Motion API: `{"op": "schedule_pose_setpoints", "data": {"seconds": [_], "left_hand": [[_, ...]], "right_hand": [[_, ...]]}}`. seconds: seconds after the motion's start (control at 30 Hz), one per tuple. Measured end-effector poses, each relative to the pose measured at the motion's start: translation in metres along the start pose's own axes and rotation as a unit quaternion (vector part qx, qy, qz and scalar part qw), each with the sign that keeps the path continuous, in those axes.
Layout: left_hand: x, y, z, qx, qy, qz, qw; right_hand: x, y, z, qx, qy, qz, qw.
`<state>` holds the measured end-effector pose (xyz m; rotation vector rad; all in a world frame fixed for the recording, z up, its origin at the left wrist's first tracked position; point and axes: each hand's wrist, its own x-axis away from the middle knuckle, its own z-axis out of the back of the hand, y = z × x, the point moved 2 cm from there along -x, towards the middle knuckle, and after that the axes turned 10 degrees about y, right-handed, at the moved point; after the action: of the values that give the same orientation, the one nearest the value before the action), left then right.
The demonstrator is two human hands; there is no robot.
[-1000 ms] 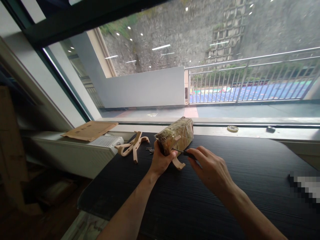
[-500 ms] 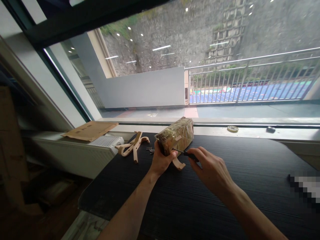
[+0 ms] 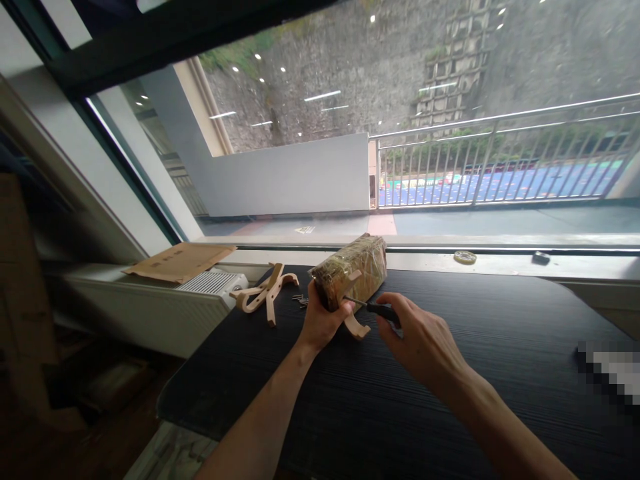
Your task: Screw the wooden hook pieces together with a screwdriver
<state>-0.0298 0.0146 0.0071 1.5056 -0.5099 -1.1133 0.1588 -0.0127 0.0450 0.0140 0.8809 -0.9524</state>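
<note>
The block is mottled olive-brown, the screwdriver handle black, the wooden pieces pale tan, and the worktop black with fine streaks.

A brownish-green block wrapped in shiny clear film slants away near the far edge of the dark surface. A pale wooden piece lies against its near side, curved lower end jutting out. A black-handled screwdriver points its thin shaft leftward, tip at the wood.

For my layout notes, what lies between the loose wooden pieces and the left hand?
The head view shows small metal pieces, probably screws, on the black table.
</note>
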Motion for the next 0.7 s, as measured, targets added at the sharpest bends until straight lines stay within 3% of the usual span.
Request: {"op": "schedule_pose_setpoints", "data": {"seconds": [0.13,0.5,0.7], "left_hand": [[-0.001,0.000,-0.001,-0.003,-0.001,-0.005,1.000],[-0.015,-0.007,-0.002,-0.088,0.022,-0.040,0.995],[-0.017,-0.010,-0.002,-0.100,0.028,-0.048,0.993]], "right_hand": [[0.000,0.001,-0.002,-0.024,0.008,0.030,0.999],[-0.005,0.003,-0.001,-0.039,-0.022,-0.065,0.997],[-0.007,-0.001,0.004,-0.019,-0.028,-0.030,0.999]]}}
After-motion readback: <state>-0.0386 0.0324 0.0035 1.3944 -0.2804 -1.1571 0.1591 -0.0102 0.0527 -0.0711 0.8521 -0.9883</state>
